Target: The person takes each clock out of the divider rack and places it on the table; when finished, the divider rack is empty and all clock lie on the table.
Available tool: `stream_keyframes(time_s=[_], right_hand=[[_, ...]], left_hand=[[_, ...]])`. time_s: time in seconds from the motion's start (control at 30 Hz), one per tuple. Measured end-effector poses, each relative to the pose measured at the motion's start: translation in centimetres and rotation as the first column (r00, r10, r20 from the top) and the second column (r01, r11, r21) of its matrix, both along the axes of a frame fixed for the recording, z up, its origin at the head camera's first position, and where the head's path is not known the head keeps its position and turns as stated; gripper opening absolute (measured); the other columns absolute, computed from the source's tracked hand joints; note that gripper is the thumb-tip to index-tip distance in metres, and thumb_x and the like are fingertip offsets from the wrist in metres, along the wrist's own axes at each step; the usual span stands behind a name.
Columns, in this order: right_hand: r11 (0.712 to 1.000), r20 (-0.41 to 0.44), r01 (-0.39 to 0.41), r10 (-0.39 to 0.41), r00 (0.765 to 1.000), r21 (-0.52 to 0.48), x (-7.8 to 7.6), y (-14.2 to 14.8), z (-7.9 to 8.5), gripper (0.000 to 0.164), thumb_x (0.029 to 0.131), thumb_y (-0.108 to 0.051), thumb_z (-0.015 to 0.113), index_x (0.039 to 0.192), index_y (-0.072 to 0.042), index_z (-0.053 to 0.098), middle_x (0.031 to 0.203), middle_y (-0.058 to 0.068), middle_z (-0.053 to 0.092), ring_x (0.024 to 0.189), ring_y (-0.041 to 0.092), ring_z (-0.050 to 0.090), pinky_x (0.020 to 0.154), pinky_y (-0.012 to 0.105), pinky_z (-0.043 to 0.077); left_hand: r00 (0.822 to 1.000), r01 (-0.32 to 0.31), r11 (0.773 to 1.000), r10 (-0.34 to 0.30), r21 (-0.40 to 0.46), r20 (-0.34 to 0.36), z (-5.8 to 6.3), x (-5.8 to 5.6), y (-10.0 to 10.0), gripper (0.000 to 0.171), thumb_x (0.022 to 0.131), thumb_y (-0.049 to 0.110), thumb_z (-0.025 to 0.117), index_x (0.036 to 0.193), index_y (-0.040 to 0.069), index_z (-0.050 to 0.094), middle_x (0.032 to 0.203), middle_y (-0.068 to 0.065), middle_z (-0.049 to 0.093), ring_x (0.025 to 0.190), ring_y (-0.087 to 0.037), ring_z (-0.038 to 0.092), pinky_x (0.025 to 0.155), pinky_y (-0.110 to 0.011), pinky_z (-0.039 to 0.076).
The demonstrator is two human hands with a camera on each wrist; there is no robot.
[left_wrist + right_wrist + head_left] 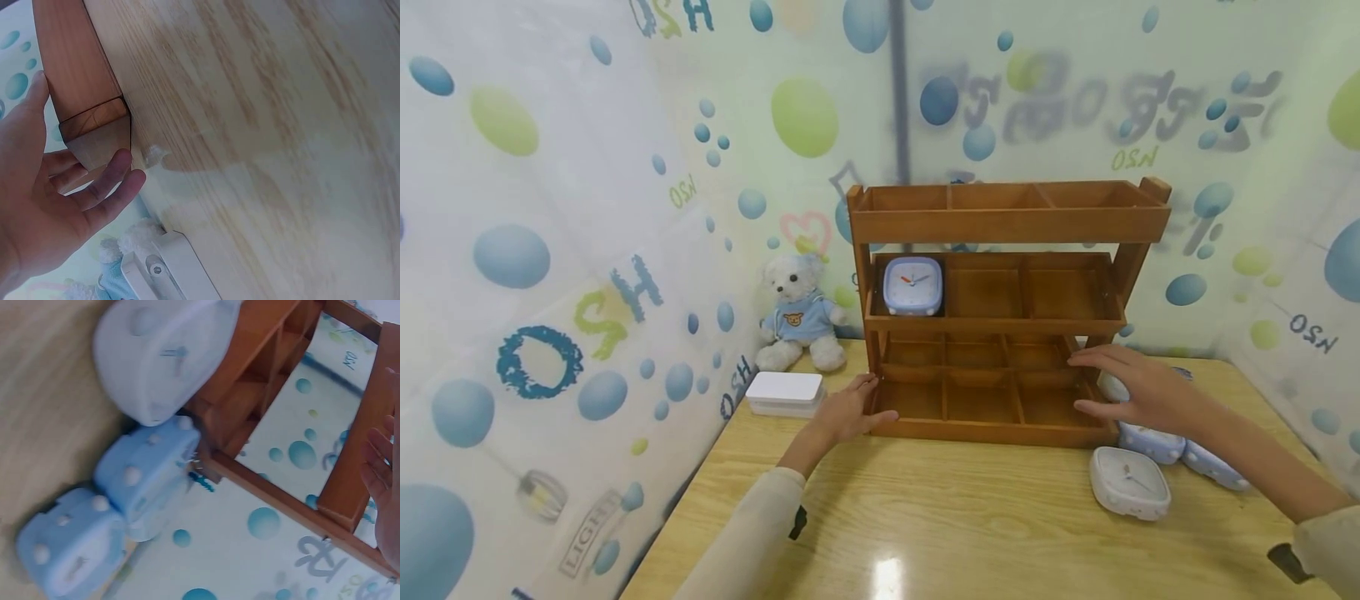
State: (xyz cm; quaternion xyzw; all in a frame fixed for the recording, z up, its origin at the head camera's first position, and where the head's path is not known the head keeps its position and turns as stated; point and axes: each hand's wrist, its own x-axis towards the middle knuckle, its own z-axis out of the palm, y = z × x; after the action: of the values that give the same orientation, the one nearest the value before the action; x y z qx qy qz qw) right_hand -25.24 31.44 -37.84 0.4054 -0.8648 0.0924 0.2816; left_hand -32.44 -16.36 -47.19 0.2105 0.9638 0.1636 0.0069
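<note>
A brown wooden tiered shelf [1000, 225] with divided compartments stands on the table. My left hand [847, 408] is at its lower left corner, thumb in front and the other fingers along the side; in the left wrist view these loosely bent fingers [115, 181] lie by the shelf's end. At the right side my right hand [1138, 387] reaches toward the frame with thumb and fingers spread apart, holding nothing. A lavender-rimmed alarm clock [913, 286] sits upright in the left compartment of the second tier from the top.
A white alarm clock [1130, 483] lies at the shelf's front right, beside blue clocks [147, 469] under my right arm. Left of the shelf are a white box [786, 393] and a teddy bear [801, 312] in a blue top. Patterned curtains [587, 250] surround the wooden table [887, 500].
</note>
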Motion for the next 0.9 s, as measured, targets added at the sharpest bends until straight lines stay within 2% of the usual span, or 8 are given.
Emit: stream_keyframes(time_s=[0.07,0.17,0.27,0.4,0.5,0.6,0.67,0.9], right_hand=[[1.000,-0.026,-0.018,0.018,1.000,-0.005,-0.4,-0.6,0.7,0.066,0.072,-0.027,0.094,0.129,-0.006,0.068,0.126,0.008,0.068,0.105,0.027,0.070,0.075,0.041,0.058],[0.999,-0.064,-0.046,0.045,0.997,-0.014,-0.9,-1.4,1.7,0.064,0.074,-0.028,0.093,0.128,-0.004,0.069,0.125,0.009,0.069,0.104,0.026,0.070,0.072,0.039,0.058],[0.998,-0.073,-0.059,0.057,0.996,-0.023,-1.5,-2.2,2.5,0.061,0.085,-0.043,0.085,0.130,-0.004,0.069,0.125,0.009,0.069,0.103,0.023,0.069,0.070,0.039,0.058],[0.998,-0.058,-0.060,0.058,0.997,-0.028,-2.0,-3.4,3.6,0.066,0.096,-0.060,0.066,0.133,-0.005,0.067,0.128,0.010,0.069,0.102,0.022,0.068,0.074,0.042,0.059],[0.998,-0.037,-0.059,0.057,0.998,-0.035,-2.2,-4.4,4.3,0.064,0.093,-0.051,0.076,0.136,-0.004,0.065,0.130,0.011,0.068,0.109,0.027,0.068,0.080,0.045,0.060],[0.998,-0.022,-0.051,0.050,0.999,-0.049,-2.3,-5.5,5.0,0.068,0.083,-0.032,0.089,0.139,-0.004,0.062,0.130,0.014,0.067,0.114,0.032,0.067,0.083,0.049,0.059],[0.997,-0.011,-0.043,0.042,0.999,-0.065,-2.5,-6.3,5.3,0.072,0.078,-0.024,0.092,0.140,-0.004,0.061,0.131,0.016,0.066,0.116,0.034,0.066,0.084,0.051,0.059],[0.991,-0.018,-0.067,0.065,0.998,-0.114,-4.1,-8.8,6.2,0.077,0.075,-0.026,0.094,0.141,-0.004,0.061,0.134,0.017,0.065,0.119,0.036,0.065,0.089,0.053,0.058]], left_hand=[[1.000,0.000,1.000,0.000,0.004,0.000,0.0,0.1,-0.1,0.090,0.096,0.068,0.060,0.159,0.006,0.043,0.164,-0.011,0.038,0.076,-0.020,0.067,0.086,-0.046,0.056],[1.000,-0.002,1.000,0.002,0.009,0.005,-0.1,0.1,-0.1,0.091,0.095,0.070,0.059,0.159,0.006,0.042,0.165,-0.011,0.037,0.082,-0.024,0.069,0.089,-0.047,0.056],[1.000,-0.007,1.000,0.007,0.007,0.012,-0.1,0.1,-0.1,0.092,0.095,0.070,0.059,0.159,0.007,0.042,0.165,-0.010,0.037,0.092,-0.027,0.071,0.093,-0.048,0.055],[1.000,-0.010,1.000,0.010,0.002,0.016,0.0,0.0,-0.1,0.093,0.094,0.072,0.058,0.160,0.008,0.041,0.165,-0.009,0.036,0.097,-0.030,0.071,0.095,-0.049,0.055],[1.000,-0.012,1.000,0.012,-0.003,0.014,-0.1,-0.1,-0.1,0.094,0.094,0.074,0.057,0.160,0.009,0.042,0.165,-0.008,0.036,0.103,-0.033,0.070,0.097,-0.050,0.054],[1.000,-0.016,1.000,0.016,-0.005,0.014,-0.1,-0.1,-0.1,0.094,0.094,0.074,0.057,0.160,0.009,0.042,0.165,-0.008,0.036,0.110,-0.036,0.068,0.100,-0.051,0.052],[1.000,-0.019,1.000,0.019,0.003,0.018,-0.1,-0.1,-0.1,0.092,0.094,0.072,0.059,0.160,0.009,0.042,0.165,-0.008,0.036,0.113,-0.037,0.067,0.101,-0.052,0.052],[1.000,-0.018,1.000,0.017,0.019,0.024,0.1,-0.1,-0.1,0.092,0.094,0.071,0.060,0.160,0.009,0.042,0.165,-0.008,0.036,0.117,-0.037,0.066,0.102,-0.051,0.051]])
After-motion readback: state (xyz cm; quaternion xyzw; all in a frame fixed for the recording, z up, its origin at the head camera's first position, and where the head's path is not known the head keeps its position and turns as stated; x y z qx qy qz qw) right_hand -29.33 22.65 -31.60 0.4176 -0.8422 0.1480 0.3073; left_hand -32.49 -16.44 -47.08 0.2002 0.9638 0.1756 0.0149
